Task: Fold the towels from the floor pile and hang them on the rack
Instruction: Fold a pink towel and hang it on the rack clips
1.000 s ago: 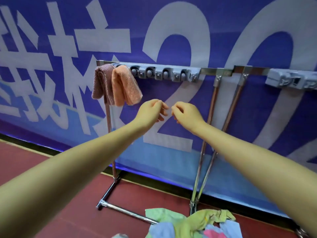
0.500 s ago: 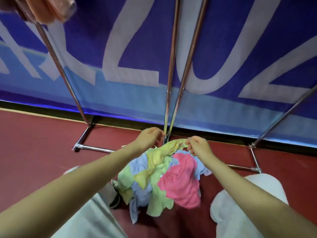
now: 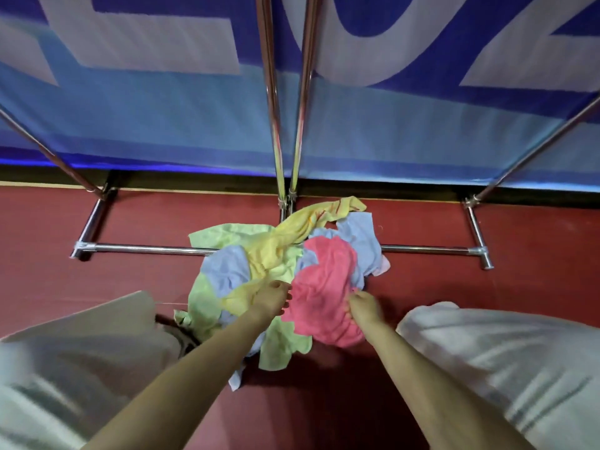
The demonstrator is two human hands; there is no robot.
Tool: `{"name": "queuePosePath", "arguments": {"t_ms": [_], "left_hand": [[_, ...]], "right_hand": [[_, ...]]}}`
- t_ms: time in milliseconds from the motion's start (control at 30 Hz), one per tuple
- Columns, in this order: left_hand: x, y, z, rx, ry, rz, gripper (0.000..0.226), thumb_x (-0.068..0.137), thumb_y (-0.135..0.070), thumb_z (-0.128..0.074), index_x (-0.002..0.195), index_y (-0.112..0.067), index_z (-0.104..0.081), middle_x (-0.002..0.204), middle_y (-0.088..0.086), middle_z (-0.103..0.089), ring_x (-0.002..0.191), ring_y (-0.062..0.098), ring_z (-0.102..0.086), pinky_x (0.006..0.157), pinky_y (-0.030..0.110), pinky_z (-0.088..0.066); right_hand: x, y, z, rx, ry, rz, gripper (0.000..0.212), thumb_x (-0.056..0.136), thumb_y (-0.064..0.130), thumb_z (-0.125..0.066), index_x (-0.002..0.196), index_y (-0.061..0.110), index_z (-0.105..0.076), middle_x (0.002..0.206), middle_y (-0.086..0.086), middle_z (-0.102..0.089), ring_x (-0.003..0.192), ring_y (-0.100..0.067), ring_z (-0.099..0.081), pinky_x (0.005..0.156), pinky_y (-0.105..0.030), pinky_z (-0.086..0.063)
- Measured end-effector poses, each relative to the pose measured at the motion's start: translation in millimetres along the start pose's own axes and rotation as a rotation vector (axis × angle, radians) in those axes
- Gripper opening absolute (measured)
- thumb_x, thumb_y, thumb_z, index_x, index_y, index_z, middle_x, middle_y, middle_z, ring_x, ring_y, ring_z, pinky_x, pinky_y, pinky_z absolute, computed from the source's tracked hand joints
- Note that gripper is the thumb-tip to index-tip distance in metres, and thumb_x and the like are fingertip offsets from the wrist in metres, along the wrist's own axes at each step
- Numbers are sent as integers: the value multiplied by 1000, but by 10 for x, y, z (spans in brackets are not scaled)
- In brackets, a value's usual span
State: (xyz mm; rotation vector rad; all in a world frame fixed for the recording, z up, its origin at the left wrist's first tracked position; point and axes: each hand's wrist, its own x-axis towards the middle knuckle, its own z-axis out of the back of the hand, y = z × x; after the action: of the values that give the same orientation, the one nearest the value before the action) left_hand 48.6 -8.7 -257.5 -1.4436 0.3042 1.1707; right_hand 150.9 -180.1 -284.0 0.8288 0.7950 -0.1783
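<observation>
Head view looked steeply down. Largest, across the top of the frame, hung a blue banner (image 3: 194, 125) with pale lettering. Below it ran the red floor (image 3: 535, 254), and on it stood the rack (image 3: 285, 125): paired chrome uprights at upper centre, slanted legs at both edges, and a low crossbar (image 3: 146, 249) through the middle. Its hanging rail was out of frame.

At the lower corners were the person's knees in pale trousers (image 3: 503, 358), blurred.

The towel pile (image 3: 253, 274) lay at centre frame on the floor, over the crossbar: green, yellow, lilac-blue and pink pieces tangled together. The pink towel (image 3: 324, 287) sat on top at centre right, crumpled.

The left hand (image 3: 271, 302) rested at that towel's left edge, fingers curled onto cloth; I could not tell whether it had closed. The right hand (image 3: 363, 308) was pinched shut on the lower right edge.

These looked light, limp and easily snagged on neighbours. Taking two corners of one edge, then lifting clear, would probably let the pink one fall open flat for folding; a mid-cloth grip would likely leave it bunched and drag others along.
</observation>
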Motion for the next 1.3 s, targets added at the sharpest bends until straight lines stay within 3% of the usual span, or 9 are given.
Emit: {"name": "queuePosePath", "arguments": {"t_ms": [67,300,433,533,700,933,1100,1200,1300], "left_hand": [[203,105,-108,12,-7,28,18,97,-14,-43,102,-9,-60,75,2,-56,60,15,-47,53,23,-36],[775,374,-410,4,-32,91,14,98,-18,-45,101,-11,-57,85,6,-59,79,24,-54,72,32,-46],[961,621,-554,51,-106,123,9,86,-18,-58,91,-10,-59,88,13,-60,85,27,-57,78,38,-48],[1053,809,-675,16,-127,153,29,85,-16,-69,108,-6,-56,93,8,-56,89,21,-53,81,32,-43],[1064,881,-730,65,-142,96,15,88,-10,-66,102,-8,-66,95,7,-63,91,20,-57,77,23,-39],[681,474,-371,169,-152,-236,27,92,-5,-57,68,-8,-69,67,15,-69,61,26,-64,63,30,-50],[203,-17,23,289,-165,-514,23,94,-10,-57,72,-16,-63,74,1,-65,72,17,-60,71,31,-46],[-244,-369,240,299,-176,-713,31,94,-10,-57,75,-34,-56,83,-1,-63,82,13,-58,77,23,-44],[-774,-645,484,348,-210,-955,27,94,-19,-58,78,-41,-58,80,-11,-59,80,-2,-53,74,11,-37]], "right_hand": [[186,-103,-82,-79,-5,14,24,86,23,-49,83,4,-64,75,-12,-59,71,-28,-56,71,-44,-48],[737,-87,-217,-295,-61,66,25,95,13,-47,107,0,-64,114,-23,-64,106,-37,-59,84,-36,-43],[1019,-147,-353,-332,-41,62,29,89,16,-53,115,6,-57,111,-19,-63,100,-38,-60,76,-33,-43],[1181,-256,-453,-465,52,45,56,83,34,-57,136,22,-41,121,-15,-61,101,-37,-62,84,-39,-51],[1240,-260,-513,-553,69,77,56,83,33,-58,135,17,-43,127,-15,-57,110,-38,-57,89,-40,-48],[1023,-51,-358,-468,90,116,45,89,26,-52,132,13,-47,124,-16,-58,109,-35,-58,90,-36,-45],[474,506,-201,-408,96,347,35,95,19,-49,129,8,-50,117,-14,-62,104,-29,-59,89,-35,-48],[-12,888,-64,-322,135,506,35,97,17,-46,132,15,-51,105,-3,-65,88,-13,-59,78,-19,-45],[-533,1183,67,-328,218,670,39,98,20,-46,136,23,-49,123,2,-61,109,-11,-58,84,-14,-39]]}}
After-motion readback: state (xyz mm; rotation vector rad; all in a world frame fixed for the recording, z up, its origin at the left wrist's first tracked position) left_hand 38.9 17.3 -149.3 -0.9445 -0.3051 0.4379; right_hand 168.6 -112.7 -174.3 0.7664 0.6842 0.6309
